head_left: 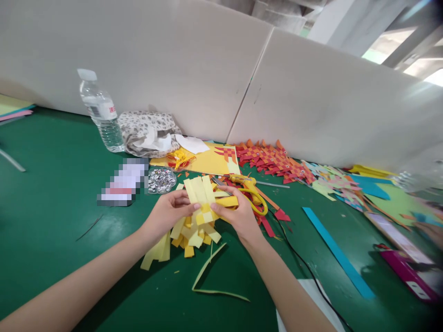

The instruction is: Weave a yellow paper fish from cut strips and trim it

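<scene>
Between my two hands is a piece of woven paper strips (200, 196), pale yellow crossed with deeper yellow. My left hand (173, 210) pinches its left side, thumb on the front near the weave. On the other side my right hand (238, 212) grips it the same way, with a deeper yellow strip sticking out past the fingers. Below the hands lies a heap of cut yellow paper strips (195, 235). Scissors with yellow handles (265, 207) and a yellow glue gun (254, 189) lie just beyond my right hand.
At the back stand a water bottle (100, 113) and a patterned cloth bag (148, 127). Woven red-orange paper fish (273, 159) are piled by the partition. A bag of googly eyes (162, 180) lies beside a pixelated phone (124, 182). A black cable (297, 253) crosses the right side, near a blue strip (337, 251).
</scene>
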Demonstrator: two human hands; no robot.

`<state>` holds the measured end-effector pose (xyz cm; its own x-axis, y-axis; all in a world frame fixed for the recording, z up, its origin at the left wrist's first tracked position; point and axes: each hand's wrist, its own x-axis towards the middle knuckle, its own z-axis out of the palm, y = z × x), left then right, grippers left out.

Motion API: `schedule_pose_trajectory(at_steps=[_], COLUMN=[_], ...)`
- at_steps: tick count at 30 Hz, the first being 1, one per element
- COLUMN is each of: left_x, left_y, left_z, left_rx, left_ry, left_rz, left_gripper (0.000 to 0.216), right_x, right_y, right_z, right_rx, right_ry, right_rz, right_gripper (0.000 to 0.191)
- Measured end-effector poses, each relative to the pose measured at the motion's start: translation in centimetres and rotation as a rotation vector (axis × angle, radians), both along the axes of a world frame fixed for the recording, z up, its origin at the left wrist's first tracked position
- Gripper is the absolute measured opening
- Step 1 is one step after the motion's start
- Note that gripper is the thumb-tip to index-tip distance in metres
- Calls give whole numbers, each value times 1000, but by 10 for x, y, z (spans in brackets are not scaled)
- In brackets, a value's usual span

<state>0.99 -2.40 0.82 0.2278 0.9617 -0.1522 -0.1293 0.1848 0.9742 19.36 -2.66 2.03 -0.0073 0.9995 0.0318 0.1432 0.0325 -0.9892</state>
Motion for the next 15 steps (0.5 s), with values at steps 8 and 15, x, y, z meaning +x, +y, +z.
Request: schedule_pose_trajectory(at_steps=[8,15], left_x=[0,2], left_y=[-1,-2], left_z=[2,-2], left_rx=[-10,-122], left_ry=[45,14], left_rz=[79,-64], left_gripper=[25,45], right_x=[1,-4], right_y=[0,-4], right_z=[1,3], right_rx=[12,6], right_ry=[-54,-56], right_rz=[25,74], right_gripper=[52,52])
